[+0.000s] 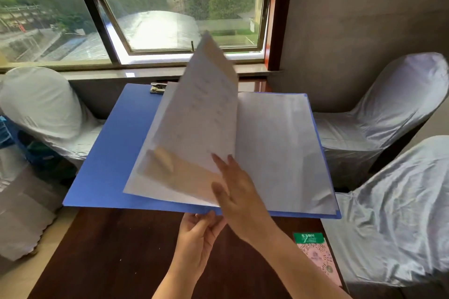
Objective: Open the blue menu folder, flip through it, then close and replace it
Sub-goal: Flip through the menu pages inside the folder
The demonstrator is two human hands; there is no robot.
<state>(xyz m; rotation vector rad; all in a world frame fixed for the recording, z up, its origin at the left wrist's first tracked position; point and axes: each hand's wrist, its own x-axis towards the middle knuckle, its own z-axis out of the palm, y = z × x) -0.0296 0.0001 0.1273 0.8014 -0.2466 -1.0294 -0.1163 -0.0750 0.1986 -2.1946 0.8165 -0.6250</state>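
Note:
The blue menu folder [107, 165] lies open, held in the air above a dark wooden table [116, 255]. My left hand [196, 240] grips its near edge at the spine from below. My right hand [233, 192] has its fingers spread on a white page [194, 128] that stands partly raised and leans to the left. A stack of clear-sleeved pages [279, 153] lies flat on the folder's right half. A metal clip [157, 88] sits at the far edge of the left cover.
Chairs in white covers stand at the left [41, 109] and right [388, 109], with another at the near right [401, 213]. A green and pink card [315, 255] lies on the table's right edge. A window [175, 9] is ahead.

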